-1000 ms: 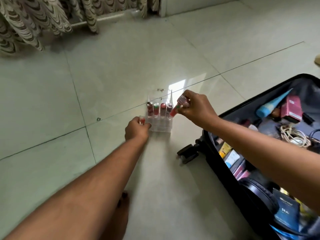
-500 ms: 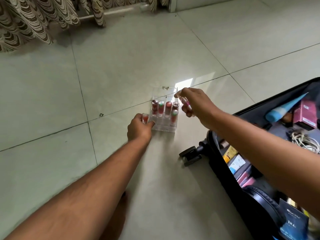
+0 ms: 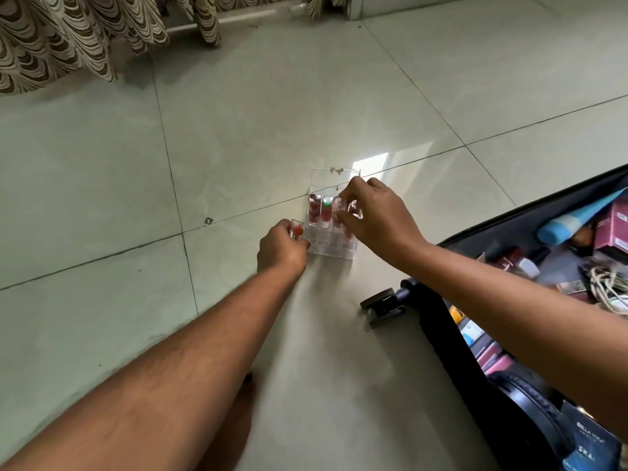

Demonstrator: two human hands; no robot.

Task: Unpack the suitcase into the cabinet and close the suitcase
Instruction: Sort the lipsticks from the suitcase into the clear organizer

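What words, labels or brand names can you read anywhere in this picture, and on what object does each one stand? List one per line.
"SKA": white letters on the dark blue box in the suitcase; the word is cut off at the frame edge.
Smaller line above it on the same box: too blurred to read.
Print on the maroon box and the small packets: too small to read.

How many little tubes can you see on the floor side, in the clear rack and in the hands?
Tubes standing clear in the rack: 2, one red-topped and one green-topped
Tubes at the rack under the right hand: at least 2, partly hidden
Tube in the left hand: 1
Total: at least 5
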